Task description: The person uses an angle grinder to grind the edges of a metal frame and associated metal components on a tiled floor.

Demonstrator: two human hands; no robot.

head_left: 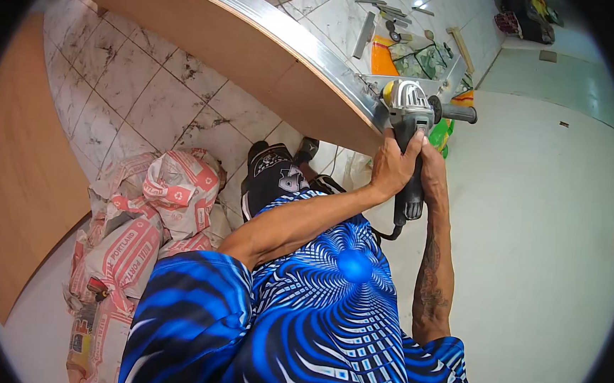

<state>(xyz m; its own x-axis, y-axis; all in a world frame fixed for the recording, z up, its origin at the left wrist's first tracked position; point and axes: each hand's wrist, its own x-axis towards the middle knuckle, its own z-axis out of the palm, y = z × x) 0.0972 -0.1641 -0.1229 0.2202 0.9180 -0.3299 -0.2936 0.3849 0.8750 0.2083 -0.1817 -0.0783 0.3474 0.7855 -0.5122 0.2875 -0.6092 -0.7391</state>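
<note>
An angle grinder (417, 139) with a silver gear head and black body is held upright between my two hands. My left hand (393, 167) is closed round its body from the left. My right hand (432, 168) grips it from the right, the fingers partly hidden behind it. A black side handle (458, 113) sticks out to the right, held by neither hand. The yellow disc guard side faces the end of a long brown board (210, 49) edged with a shiny metal strip (290, 30). Whether the disc touches the metal is hidden.
Red-and-white sacks (156, 209) are heaped at my left beside another brown board (23, 172). A pale wall or panel (531, 243) stands close on my right. Metal offcuts (364, 35) and an orange-and-green sack (387, 58) lie ahead on marbled tiles (130, 72).
</note>
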